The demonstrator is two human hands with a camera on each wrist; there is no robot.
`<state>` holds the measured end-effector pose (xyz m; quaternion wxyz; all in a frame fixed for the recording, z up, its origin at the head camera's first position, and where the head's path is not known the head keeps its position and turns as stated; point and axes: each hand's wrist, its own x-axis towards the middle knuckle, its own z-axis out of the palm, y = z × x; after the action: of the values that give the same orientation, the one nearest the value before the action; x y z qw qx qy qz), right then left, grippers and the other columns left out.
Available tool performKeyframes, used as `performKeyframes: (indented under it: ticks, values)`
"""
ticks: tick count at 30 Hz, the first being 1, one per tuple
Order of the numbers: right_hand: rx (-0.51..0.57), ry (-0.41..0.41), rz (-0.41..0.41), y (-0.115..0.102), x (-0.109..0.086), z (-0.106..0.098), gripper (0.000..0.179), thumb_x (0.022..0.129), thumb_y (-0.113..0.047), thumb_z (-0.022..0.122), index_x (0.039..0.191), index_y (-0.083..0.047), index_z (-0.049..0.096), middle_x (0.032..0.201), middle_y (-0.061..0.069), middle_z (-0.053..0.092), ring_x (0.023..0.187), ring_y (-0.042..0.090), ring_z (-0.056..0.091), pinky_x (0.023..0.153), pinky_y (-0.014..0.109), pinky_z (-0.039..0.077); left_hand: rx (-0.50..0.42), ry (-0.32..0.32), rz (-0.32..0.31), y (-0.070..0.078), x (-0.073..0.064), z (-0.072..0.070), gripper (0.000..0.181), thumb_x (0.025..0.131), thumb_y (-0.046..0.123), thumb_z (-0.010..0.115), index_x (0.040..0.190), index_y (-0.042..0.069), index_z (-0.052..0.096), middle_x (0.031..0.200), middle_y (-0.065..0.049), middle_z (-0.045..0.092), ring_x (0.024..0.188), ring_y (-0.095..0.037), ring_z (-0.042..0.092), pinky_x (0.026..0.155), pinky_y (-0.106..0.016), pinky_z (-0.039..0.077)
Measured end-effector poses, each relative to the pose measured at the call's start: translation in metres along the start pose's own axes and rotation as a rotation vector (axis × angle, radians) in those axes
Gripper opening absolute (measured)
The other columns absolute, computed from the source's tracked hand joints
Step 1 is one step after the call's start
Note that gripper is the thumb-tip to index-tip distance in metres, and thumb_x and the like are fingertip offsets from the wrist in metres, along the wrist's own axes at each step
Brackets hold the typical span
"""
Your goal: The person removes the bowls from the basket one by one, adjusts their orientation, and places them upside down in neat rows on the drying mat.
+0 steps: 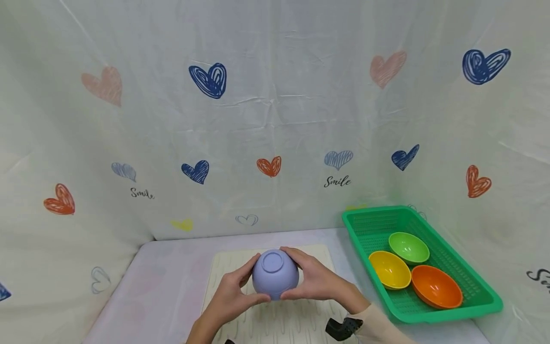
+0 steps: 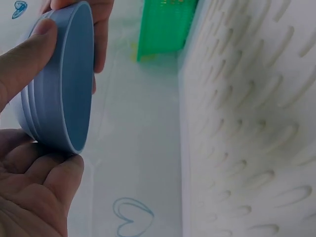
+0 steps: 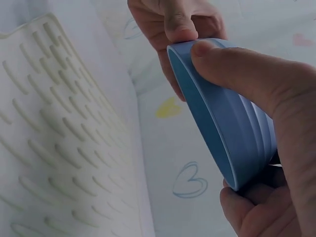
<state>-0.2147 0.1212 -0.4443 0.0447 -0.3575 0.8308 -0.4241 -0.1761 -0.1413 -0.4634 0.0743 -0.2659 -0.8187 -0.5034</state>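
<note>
Being held: lavender bowl [image 1: 275, 282], raised over the cream mat [image 1: 301, 322], base turned to the head camera.
Left hand [image 1: 227, 296]: one side is gripped by curved fingers and thumb.
Right hand [image 1: 320, 282]: the opposite side is gripped likewise.
Green basket [image 1: 447, 315], at right: yellow bowl [image 1: 389, 270], lime bowl [image 1: 409, 248], orange bowl [image 1: 437, 286] are contained.

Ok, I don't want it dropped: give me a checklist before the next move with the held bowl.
1. Left hand grips the lavender-blue bowl: ok.
2. Right hand grips it: ok.
3. Bowl upright: not ok; its opening faces toward the ridged mat.
4. Bowl off the mat: ok.
5. Yellow bowl, lime-green bowl and orange bowl inside the green basket: ok.
6. Bowl's surface dry: cannot tell.
</note>
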Motion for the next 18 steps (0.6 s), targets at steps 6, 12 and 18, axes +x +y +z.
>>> performKeyframes:
  ticks: [6, 12, 18]
  values:
    - [-0.038, -0.019, 0.008, 0.006, 0.007, 0.01, 0.106, 0.074, -0.046, 0.092, 0.157, -0.007, 0.038, 0.155, 0.007, 0.05, 0.134, 0.022, 0.057, 0.106, 0.037, 0.054, 0.014, -0.013, -0.007, -0.009, -0.003, -0.004, 0.095, 0.074, 0.033, 0.093, 0.151, -0.002, 0.048, 0.147, -0.019, 0.057, 0.135, -0.034, 0.055, 0.105, -0.04, 0.054]
    - [-0.107, -0.025, 0.001, 0.01, 0.018, 0.023, 0.109, 0.074, -0.049, 0.091, 0.158, -0.006, 0.037, 0.157, 0.01, 0.047, 0.139, 0.026, 0.053, 0.108, 0.044, 0.053, 0.056, 0.016, -0.022, -0.02, -0.007, -0.011, 0.096, 0.07, 0.018, 0.095, 0.15, -0.004, 0.047, 0.149, -0.02, 0.055, 0.136, -0.037, 0.053, 0.105, -0.048, 0.052]
    - [-0.135, -0.023, 0.006, 0.015, 0.029, 0.034, 0.109, 0.074, -0.048, 0.091, 0.158, -0.006, 0.037, 0.158, 0.012, 0.045, 0.141, 0.027, 0.05, 0.11, 0.045, 0.052, 0.076, 0.04, -0.05, -0.028, -0.007, -0.015, 0.098, 0.067, 0.009, 0.095, 0.15, -0.006, 0.046, 0.151, -0.022, 0.053, 0.139, -0.037, 0.05, 0.107, -0.051, 0.049]
